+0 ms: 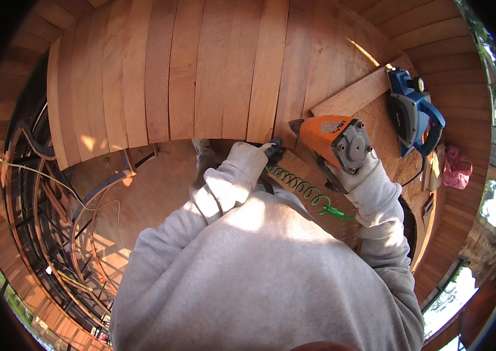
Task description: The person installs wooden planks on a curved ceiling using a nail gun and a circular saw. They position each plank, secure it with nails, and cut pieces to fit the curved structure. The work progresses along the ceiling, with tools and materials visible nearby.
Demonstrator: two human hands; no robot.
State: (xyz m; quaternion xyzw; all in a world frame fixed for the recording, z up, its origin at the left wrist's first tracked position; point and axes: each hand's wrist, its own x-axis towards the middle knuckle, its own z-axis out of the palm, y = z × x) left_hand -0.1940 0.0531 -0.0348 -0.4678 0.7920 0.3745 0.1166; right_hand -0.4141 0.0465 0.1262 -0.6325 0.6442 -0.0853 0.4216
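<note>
My right hand (341, 177) is wrapped round the grip of an orange nail gun (325, 136), mostly hidden beneath the tool. The gun's tapered nose points left, close above the planks. My left hand (273, 151) looks dark-gloved and is at the near edge of a row of reddish-brown wooden planks (213, 76). Its fingers are too dark and too covered to make out, so I cannot tell whether they grip the edge. A green coiled air hose (297, 182) runs between my hands, below the gun.
At right, a blue electric planer (416, 114) stands beside a loose board (350, 93) and a pink cloth (457, 168). Curved dark frame members (78, 225) fill the left side. A pale cord (55, 182) loops over them. Curved plank walls (452, 76) surround the work.
</note>
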